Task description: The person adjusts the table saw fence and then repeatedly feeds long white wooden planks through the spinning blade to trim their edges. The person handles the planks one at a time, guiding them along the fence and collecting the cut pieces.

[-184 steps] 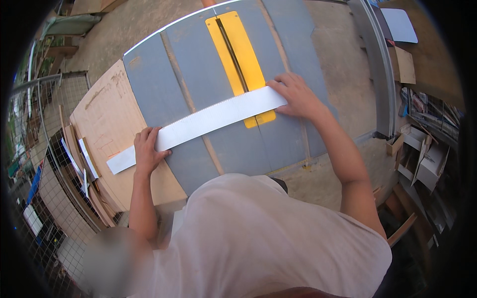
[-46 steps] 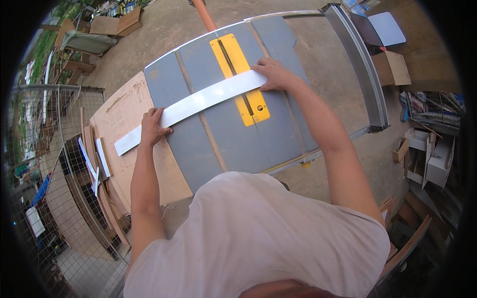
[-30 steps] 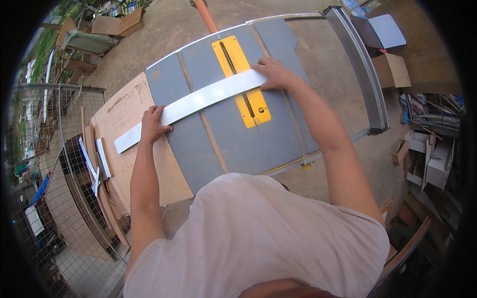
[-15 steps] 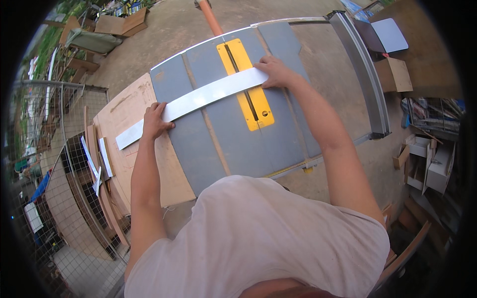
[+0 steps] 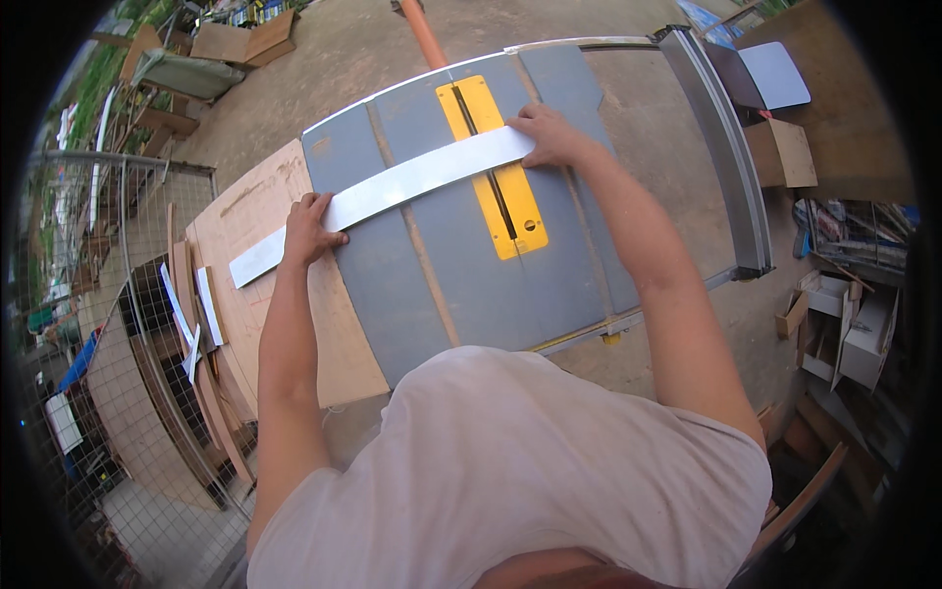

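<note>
A long, flat white strip of board (image 5: pixel 417 184) lies slantwise across a grey table saw top (image 5: pixel 461 285). Its left end rests over a pale plywood panel (image 5: pixel 314 329) beside the saw, and its right part crosses the yellow insert plate (image 5: pixel 522 226) with a dark slot. I cannot make out a blade standing up in the slot. Near the strip's left end, my left hand (image 5: pixel 311 232) grips it, thumb on the near side and fingers over the far edge. At the right end, my right hand (image 5: pixel 549 136) is closed around the strip's corner.
A grey metal rail fence (image 5: pixel 721 157) stands at the saw's right side. An orange pipe (image 5: pixel 422 34) lies beyond the far edge. Wooden offcuts (image 5: pixel 211 388) and a wire mesh fence (image 5: pixel 123 294) are on the left. White drawer-like boxes (image 5: pixel 863 334) sit at the right.
The view has shifted slightly, so the saw appears a little further right. Both hands keep their hold on the strip, which stays in nearly the same place on the saw top.
</note>
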{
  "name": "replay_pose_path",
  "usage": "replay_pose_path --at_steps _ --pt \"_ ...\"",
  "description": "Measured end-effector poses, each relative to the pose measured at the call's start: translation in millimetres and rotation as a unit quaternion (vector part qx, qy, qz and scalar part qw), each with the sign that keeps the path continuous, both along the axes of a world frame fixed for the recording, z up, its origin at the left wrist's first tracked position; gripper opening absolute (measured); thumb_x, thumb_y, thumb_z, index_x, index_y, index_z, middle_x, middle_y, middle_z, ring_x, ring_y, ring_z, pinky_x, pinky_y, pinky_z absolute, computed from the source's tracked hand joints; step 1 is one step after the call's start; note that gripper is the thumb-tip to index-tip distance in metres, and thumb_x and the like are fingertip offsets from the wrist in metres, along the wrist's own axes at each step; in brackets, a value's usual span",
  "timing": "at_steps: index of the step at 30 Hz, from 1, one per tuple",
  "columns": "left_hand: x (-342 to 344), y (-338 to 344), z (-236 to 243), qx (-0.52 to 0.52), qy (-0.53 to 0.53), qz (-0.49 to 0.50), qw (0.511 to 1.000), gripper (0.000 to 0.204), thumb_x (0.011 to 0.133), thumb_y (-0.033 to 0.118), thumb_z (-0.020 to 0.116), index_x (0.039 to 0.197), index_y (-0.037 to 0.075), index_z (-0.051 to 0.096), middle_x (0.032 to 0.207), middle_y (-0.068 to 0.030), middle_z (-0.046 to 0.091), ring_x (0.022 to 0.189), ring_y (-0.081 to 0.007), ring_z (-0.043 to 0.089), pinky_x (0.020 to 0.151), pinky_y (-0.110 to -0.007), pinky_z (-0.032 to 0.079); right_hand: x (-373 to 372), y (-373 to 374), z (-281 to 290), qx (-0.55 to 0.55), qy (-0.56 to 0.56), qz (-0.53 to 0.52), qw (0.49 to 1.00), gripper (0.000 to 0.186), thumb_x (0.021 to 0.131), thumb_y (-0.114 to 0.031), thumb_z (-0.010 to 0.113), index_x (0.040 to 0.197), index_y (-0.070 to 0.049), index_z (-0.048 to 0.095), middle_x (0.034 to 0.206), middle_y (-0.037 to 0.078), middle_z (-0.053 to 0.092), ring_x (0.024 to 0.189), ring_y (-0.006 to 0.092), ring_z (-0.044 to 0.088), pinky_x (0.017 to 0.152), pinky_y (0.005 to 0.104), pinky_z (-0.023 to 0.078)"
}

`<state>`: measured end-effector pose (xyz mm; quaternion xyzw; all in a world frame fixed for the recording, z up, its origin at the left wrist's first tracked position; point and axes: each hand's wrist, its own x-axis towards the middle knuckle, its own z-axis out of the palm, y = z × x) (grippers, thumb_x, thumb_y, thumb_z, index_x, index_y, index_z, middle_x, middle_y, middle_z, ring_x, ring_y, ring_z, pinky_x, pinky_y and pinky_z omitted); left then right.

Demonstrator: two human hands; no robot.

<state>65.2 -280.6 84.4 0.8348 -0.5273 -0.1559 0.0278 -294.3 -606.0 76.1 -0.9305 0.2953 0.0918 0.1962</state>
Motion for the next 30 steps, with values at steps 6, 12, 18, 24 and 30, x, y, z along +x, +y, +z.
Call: replay_pose_path --at_steps 6,12,18,24,30 --pt "2.2 -7.0 3.8 0.009 0.007 0.014 1.000 0.093 0.060 0.025 0.098 0.144 0.014 0.060 0.144 -0.0125 0.058 0.133 -0.0359 0.052 0.115 -0.043 0.045 5.5 -6.0 2.4 0.008 -0.002 0.006 1.000 0.079 0.077 -0.020 0.085 0.150 -0.011 0.056 0.151 0.016 0.050 0.143 0.0329 0.045 0.121 0.0395 0.039" --pt "10.0 -14.6 2.8 0.015 0.005 0.013 1.000 0.092 0.062 0.026 0.098 0.145 0.015 0.060 0.145 -0.0119 0.058 0.133 -0.0353 0.052 0.116 -0.043 0.045 13.9 -15.0 0.5 0.001 0.000 0.002 1.000 0.082 0.075 -0.023 0.085 0.150 -0.011 0.056 0.149 0.016 0.052 0.141 0.0329 0.047 0.120 0.0394 0.040" --pt "18.0 -19.7 -0.1 0.016 0.000 0.016 1.000 0.094 0.062 0.027 0.098 0.146 0.015 0.059 0.146 -0.0119 0.057 0.134 -0.0349 0.052 0.116 -0.042 0.045 21.3 -24.1 -2.5 -0.008 -0.003 0.014 1.000 0.083 0.075 -0.024 0.086 0.151 -0.012 0.055 0.149 0.016 0.052 0.141 0.0334 0.047 0.119 0.0394 0.040" --pt "24.0 -29.1 2.5 0.018 -0.002 0.014 1.000 0.093 0.062 0.027 0.097 0.146 0.015 0.059 0.145 -0.0116 0.058 0.133 -0.0347 0.053 0.116 -0.042 0.045 29.4 -35.0 -3.8 -0.009 -0.001 0.020 1.000 0.084 0.075 -0.024 0.086 0.152 -0.012 0.054 0.149 0.017 0.052 0.142 0.0343 0.046 0.120 0.0396 0.039" --pt "30.3 -34.9 2.1 0.016 -0.001 0.015 1.000 0.093 0.062 0.027 0.097 0.146 0.016 0.060 0.143 -0.0106 0.059 0.131 -0.0344 0.053 0.115 -0.041 0.045 35.5 -38.6 -3.8 -0.013 -0.001 0.012 1.000 0.084 0.074 -0.023 0.085 0.151 -0.012 0.054 0.149 0.017 0.052 0.142 0.0332 0.046 0.121 0.0399 0.039"
